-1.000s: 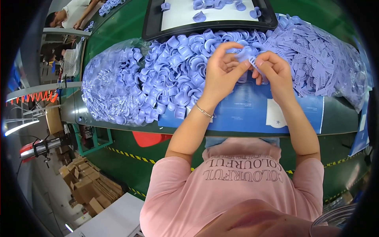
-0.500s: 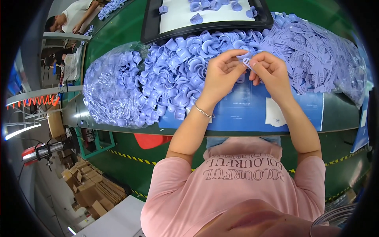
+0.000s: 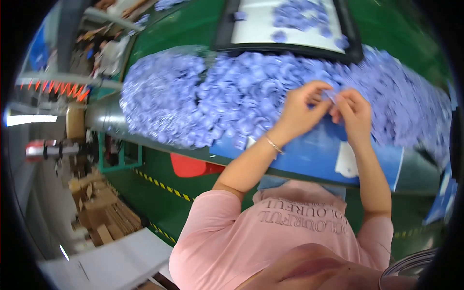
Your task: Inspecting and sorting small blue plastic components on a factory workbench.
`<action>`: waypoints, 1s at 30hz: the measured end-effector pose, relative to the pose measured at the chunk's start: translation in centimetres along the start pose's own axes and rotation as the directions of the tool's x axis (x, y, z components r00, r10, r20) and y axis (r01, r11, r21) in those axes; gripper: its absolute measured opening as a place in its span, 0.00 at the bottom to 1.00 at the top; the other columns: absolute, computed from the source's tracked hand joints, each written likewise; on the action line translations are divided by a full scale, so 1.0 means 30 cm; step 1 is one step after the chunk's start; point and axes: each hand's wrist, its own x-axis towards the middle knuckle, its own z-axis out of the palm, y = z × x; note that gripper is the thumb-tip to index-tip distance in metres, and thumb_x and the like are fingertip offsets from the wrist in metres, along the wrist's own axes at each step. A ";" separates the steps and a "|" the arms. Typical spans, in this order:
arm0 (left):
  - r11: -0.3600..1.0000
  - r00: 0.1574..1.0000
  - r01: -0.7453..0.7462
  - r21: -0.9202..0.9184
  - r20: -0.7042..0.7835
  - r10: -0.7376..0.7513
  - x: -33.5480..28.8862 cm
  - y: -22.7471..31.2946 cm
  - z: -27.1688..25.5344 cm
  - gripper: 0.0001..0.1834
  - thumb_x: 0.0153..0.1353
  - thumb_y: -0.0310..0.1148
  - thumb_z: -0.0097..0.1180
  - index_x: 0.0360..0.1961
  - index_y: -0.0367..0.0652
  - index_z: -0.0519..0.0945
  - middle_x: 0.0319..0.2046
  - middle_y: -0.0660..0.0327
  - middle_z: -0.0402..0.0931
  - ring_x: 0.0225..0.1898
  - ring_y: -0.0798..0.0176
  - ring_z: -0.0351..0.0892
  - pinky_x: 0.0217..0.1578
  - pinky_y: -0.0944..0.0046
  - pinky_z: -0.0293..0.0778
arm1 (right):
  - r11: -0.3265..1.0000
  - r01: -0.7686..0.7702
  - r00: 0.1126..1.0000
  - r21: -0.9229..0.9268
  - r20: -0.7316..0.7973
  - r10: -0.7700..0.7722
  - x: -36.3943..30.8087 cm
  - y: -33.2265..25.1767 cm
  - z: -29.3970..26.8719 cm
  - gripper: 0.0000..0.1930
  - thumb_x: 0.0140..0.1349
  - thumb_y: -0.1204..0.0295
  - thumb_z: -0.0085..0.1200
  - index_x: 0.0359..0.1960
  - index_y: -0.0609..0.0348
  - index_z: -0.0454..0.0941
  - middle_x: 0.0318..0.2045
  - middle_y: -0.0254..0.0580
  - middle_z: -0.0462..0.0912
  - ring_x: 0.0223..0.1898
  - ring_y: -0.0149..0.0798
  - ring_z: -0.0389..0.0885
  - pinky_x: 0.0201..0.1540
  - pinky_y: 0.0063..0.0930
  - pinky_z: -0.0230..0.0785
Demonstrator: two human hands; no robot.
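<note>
My left hand [image 3: 302, 108] and my right hand [image 3: 355, 111] meet above the front of the table, fingertips pinched together. Between them is a small lavender plastic strip [image 3: 331, 95], blurred and mostly covered by my fingers. Just behind my left hand spreads a heap of curved lavender plastic pieces [image 3: 237, 89]. To the right of my right hand lies a pile of flat lavender slotted strips [image 3: 398, 99]. A clear plastic bag of curved pieces [image 3: 162, 96] lies at the left of the heap.
A black-rimmed tray [image 3: 290, 50] with several lavender pieces on its white base stands at the back. Blue printed sheets [image 3: 309, 152] cover the table's front edge. Below are a red stool [image 3: 193, 166] and flattened cardboard boxes [image 3: 104, 217]. Another person's arm shows at far left.
The whole view has tilted and shifted with my head, and is now blurred. My hands still pinch the small strip between them.
</note>
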 end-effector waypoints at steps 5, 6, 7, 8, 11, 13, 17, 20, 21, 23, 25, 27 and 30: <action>0.993 0.997 -0.080 -0.088 0.005 0.080 0.007 -0.007 0.049 0.10 0.55 0.25 0.59 0.38 0.35 0.78 0.35 0.59 0.80 0.38 0.70 0.79 0.39 0.69 0.75 | 0.993 0.078 0.991 -0.087 -0.104 -0.087 -0.009 0.060 -0.087 0.05 0.65 0.72 0.49 0.32 0.60 0.72 0.20 0.33 0.75 0.19 0.22 0.69 0.22 0.14 0.61; 0.994 0.995 -0.096 -0.050 -0.030 0.094 -0.001 -0.009 0.034 0.10 0.55 0.25 0.59 0.38 0.35 0.78 0.35 0.59 0.80 0.38 0.70 0.79 0.39 0.69 0.75 | 0.989 0.103 0.990 -0.102 -0.087 -0.112 -0.007 0.064 -0.088 0.05 0.65 0.73 0.49 0.32 0.60 0.72 0.21 0.34 0.76 0.20 0.23 0.70 0.24 0.13 0.62; 0.979 0.999 -0.044 -0.198 -0.039 0.037 -0.015 0.003 0.013 0.09 0.55 0.25 0.59 0.38 0.34 0.78 0.36 0.59 0.79 0.38 0.70 0.78 0.39 0.69 0.75 | 0.989 0.124 0.991 -0.076 -0.040 -0.127 -0.008 0.061 -0.053 0.05 0.65 0.73 0.49 0.32 0.60 0.72 0.21 0.34 0.76 0.20 0.23 0.70 0.24 0.13 0.62; 0.928 1.000 0.012 -0.371 -0.011 -0.017 -0.004 -0.005 0.019 0.09 0.55 0.25 0.59 0.37 0.34 0.79 0.37 0.59 0.79 0.39 0.70 0.78 0.40 0.70 0.74 | 0.989 0.111 0.992 -0.102 -0.041 -0.116 -0.012 0.061 -0.056 0.05 0.65 0.73 0.49 0.33 0.60 0.71 0.21 0.34 0.75 0.20 0.23 0.70 0.24 0.13 0.63; 0.934 0.993 0.121 -0.335 0.049 -0.111 0.016 -0.057 -0.009 0.07 0.56 0.26 0.59 0.35 0.34 0.79 0.39 0.59 0.78 0.40 0.70 0.76 0.40 0.70 0.73 | 0.979 0.141 0.989 -0.148 -0.024 -0.146 -0.010 0.075 -0.034 0.04 0.65 0.74 0.48 0.33 0.60 0.71 0.22 0.34 0.75 0.21 0.22 0.70 0.25 0.13 0.62; 0.950 0.996 0.084 -0.301 0.065 -0.068 0.017 -0.052 -0.009 0.06 0.57 0.26 0.59 0.34 0.34 0.79 0.40 0.59 0.77 0.40 0.71 0.75 0.40 0.70 0.73 | 0.974 0.139 0.990 -0.176 0.006 -0.141 -0.014 0.072 -0.036 0.03 0.66 0.76 0.47 0.34 0.60 0.71 0.24 0.34 0.75 0.22 0.22 0.71 0.27 0.13 0.63; 0.946 0.994 0.074 -0.315 0.105 -0.043 0.028 -0.044 -0.001 0.05 0.59 0.27 0.58 0.33 0.35 0.77 0.39 0.62 0.75 0.41 0.73 0.74 0.39 0.71 0.72 | 0.959 0.209 0.977 -0.192 0.014 -0.211 0.001 0.077 -0.058 0.03 0.66 0.75 0.46 0.35 0.60 0.70 0.24 0.33 0.76 0.24 0.21 0.71 0.27 0.13 0.63; 0.954 0.996 0.014 -0.300 0.084 0.012 0.029 -0.049 0.013 0.03 0.59 0.25 0.55 0.33 0.37 0.74 0.37 0.61 0.73 0.38 0.67 0.75 0.37 0.69 0.72 | 0.954 0.203 0.979 -0.222 0.079 -0.190 0.006 0.072 -0.061 0.04 0.66 0.75 0.46 0.39 0.61 0.72 0.30 0.35 0.76 0.28 0.21 0.72 0.28 0.14 0.64; 0.954 0.996 0.011 -0.299 0.084 0.015 0.025 -0.033 0.012 0.03 0.59 0.25 0.55 0.33 0.37 0.74 0.37 0.61 0.73 0.38 0.67 0.75 0.37 0.69 0.72 | 0.913 0.271 0.959 -0.306 0.006 -0.283 0.004 0.060 -0.048 0.06 0.66 0.75 0.47 0.42 0.61 0.72 0.33 0.36 0.76 0.30 0.22 0.72 0.29 0.14 0.64; 0.898 0.945 -0.325 0.296 0.070 0.318 0.017 0.000 0.007 0.05 0.57 0.25 0.54 0.33 0.39 0.71 0.33 0.58 0.71 0.36 0.56 0.73 0.37 0.62 0.70 | 0.860 0.326 0.925 -0.392 -0.058 -0.377 0.004 0.033 -0.022 0.09 0.66 0.74 0.47 0.45 0.61 0.72 0.37 0.37 0.75 0.32 0.23 0.72 0.30 0.14 0.65; 0.863 0.926 -0.371 0.342 0.070 0.371 0.010 -0.005 0.016 0.05 0.57 0.26 0.54 0.32 0.40 0.71 0.33 0.56 0.70 0.36 0.52 0.72 0.37 0.59 0.69 | 0.825 0.349 0.920 -0.445 -0.006 -0.392 0.010 0.000 -0.004 0.11 0.63 0.75 0.50 0.46 0.61 0.73 0.44 0.38 0.73 0.37 0.26 0.72 0.32 0.15 0.67; 0.828 0.903 -0.421 0.370 0.082 0.422 0.012 -0.014 0.024 0.06 0.56 0.27 0.54 0.32 0.40 0.70 0.33 0.55 0.70 0.36 0.49 0.70 0.38 0.56 0.67 | 0.856 0.313 0.944 -0.413 0.034 -0.328 0.010 -0.002 -0.014 0.11 0.64 0.74 0.50 0.47 0.61 0.73 0.43 0.36 0.73 0.38 0.27 0.72 0.33 0.15 0.67; 0.825 0.931 -0.345 0.447 0.052 0.361 0.014 -0.010 0.007 0.07 0.56 0.29 0.55 0.33 0.41 0.70 0.33 0.56 0.70 0.35 0.50 0.71 0.38 0.56 0.66 | 0.842 0.337 0.941 -0.421 0.119 -0.317 0.008 -0.004 -0.022 0.10 0.63 0.74 0.50 0.45 0.61 0.74 0.42 0.36 0.74 0.41 0.28 0.72 0.35 0.15 0.68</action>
